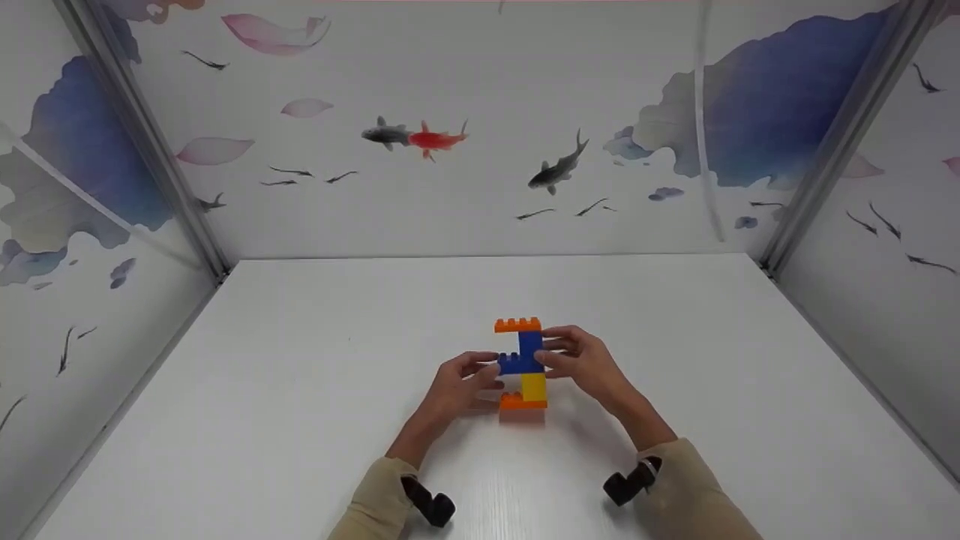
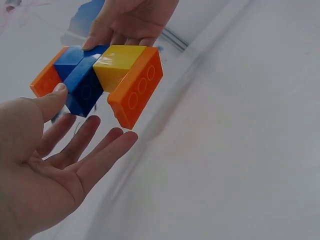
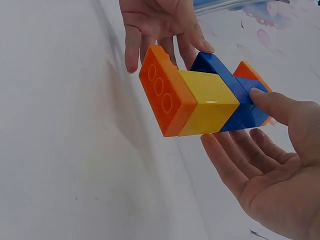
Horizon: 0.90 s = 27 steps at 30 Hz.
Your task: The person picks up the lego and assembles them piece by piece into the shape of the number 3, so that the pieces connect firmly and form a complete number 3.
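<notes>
A stack of toy building bricks stands upright between the two hands. Its top orange brick (image 1: 517, 325) has its studs facing up. Under it come a blue brick (image 1: 531, 343), a longer blue brick (image 2: 85, 86) jutting to the left, a yellow brick (image 3: 209, 95) and a lower orange brick (image 2: 137, 90). Round tubes show in that lowest brick's underside in both wrist views. The left hand (image 1: 457, 386) pinches the jutting blue end between thumb and fingers, its other fingers spread below. From the right, the right hand (image 1: 585, 364) grips the blue part, thumb in front and fingers behind.
Beneath the hands is a white tabletop (image 1: 300, 337), where a faint orange reflection shows under the stack. Printed white panels (image 1: 480, 202) with fish and petals wall in the back and both sides, joined by metal corner posts (image 1: 150, 142). Each wrist wears a black camera (image 1: 429, 501).
</notes>
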Each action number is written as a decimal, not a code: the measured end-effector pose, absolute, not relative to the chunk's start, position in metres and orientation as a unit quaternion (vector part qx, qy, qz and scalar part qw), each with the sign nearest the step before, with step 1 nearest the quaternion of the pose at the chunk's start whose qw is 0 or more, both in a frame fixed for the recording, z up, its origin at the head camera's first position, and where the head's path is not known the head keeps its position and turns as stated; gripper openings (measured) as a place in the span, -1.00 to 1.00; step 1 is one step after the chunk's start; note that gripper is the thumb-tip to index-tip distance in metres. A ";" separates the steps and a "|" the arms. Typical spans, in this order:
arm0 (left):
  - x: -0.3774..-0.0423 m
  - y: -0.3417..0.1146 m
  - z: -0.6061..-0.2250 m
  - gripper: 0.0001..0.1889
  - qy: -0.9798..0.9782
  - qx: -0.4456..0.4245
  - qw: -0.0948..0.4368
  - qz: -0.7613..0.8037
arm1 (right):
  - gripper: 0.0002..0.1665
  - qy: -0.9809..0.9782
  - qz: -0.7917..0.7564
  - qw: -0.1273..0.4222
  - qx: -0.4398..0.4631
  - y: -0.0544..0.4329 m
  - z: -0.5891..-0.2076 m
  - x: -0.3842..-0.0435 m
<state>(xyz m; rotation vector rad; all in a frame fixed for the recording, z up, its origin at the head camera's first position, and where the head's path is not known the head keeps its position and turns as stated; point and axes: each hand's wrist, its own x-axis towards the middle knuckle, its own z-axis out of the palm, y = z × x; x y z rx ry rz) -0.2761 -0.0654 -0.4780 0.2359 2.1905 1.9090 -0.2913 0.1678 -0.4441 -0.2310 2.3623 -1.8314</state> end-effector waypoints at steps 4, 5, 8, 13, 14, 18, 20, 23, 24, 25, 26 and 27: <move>-0.275 -0.064 -0.477 -0.42 0.743 0.072 0.105 0.657 | -0.36 0.783 -0.615 0.066 -0.069 0.165 -0.448 -0.291; -0.275 -0.064 -0.478 -0.42 0.743 0.070 0.102 0.658 | -0.35 0.783 -0.615 0.066 -0.067 0.164 -0.449 -0.291; -0.275 -0.063 -0.478 -0.44 0.743 0.058 0.091 0.661 | -0.34 0.781 -0.617 0.070 -0.070 0.164 -0.452 -0.292; -0.277 -0.060 -0.477 -0.47 0.742 0.030 0.076 0.666 | -0.22 0.785 -0.605 0.092 -0.097 0.164 -0.455 -0.292; -0.277 -0.059 -0.476 -0.47 0.741 0.024 0.074 0.667 | -0.19 0.787 -0.601 0.096 -0.102 0.164 -0.456 -0.292; -0.278 -0.058 -0.477 -0.49 0.739 0.007 0.066 0.670 | -0.09 0.793 -0.588 0.112 -0.113 0.164 -0.458 -0.290; -0.278 -0.058 -0.477 -0.50 0.738 0.004 0.061 0.672 | -0.06 0.795 -0.585 0.112 -0.116 0.164 -0.459 -0.289; -0.278 -0.057 -0.477 -0.51 0.735 0.011 0.053 0.676 | -0.05 0.795 -0.584 0.106 -0.121 0.163 -0.459 -0.290; -0.278 -0.057 -0.477 -0.51 0.733 0.017 0.050 0.678 | -0.06 0.794 -0.586 0.102 -0.120 0.163 -0.459 -0.290; -0.279 -0.057 -0.477 -0.52 0.732 0.023 0.049 0.679 | -0.06 0.793 -0.589 0.098 -0.119 0.162 -0.458 -0.291; -0.279 -0.057 -0.477 -0.52 0.731 0.032 0.048 0.679 | -0.06 0.793 -0.591 0.094 -0.118 0.162 -0.458 -0.291; -0.279 -0.058 -0.477 -0.52 0.731 0.041 0.048 0.680 | -0.07 0.792 -0.593 0.091 -0.114 0.161 -0.458 -0.291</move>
